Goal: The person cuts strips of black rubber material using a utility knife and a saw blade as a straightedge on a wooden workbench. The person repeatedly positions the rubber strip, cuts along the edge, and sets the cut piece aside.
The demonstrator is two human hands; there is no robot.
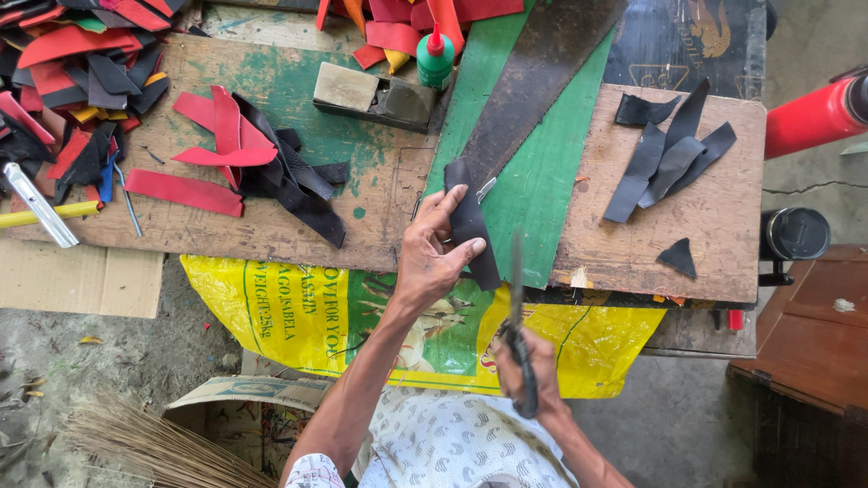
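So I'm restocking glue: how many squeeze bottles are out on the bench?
1. A green bottle with a red cap stands at the far edge of the wooden board, right of the grey block. More could hide under the scraps.

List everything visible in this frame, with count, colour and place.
Black strip: one, held in the left hand over the bench edge.
Scissors: one pair, dark, in the right hand, blades pointing up.
Green sheet: one, bench middle, a dark sheet on it.
Black pieces: several, right board.
Red and black strips: a pile, left of middle.
Scrap heap: many, red, black, yellow, far left.
Glue bottle: one, green with red tip, top middle.
Block: one, tan and dark, beside the bottle.
Yellow sack: one, hanging below the bench.
Broom: one, straw, bottom left.
Left hand: grip on strip.
Right hand: grip on scissors.
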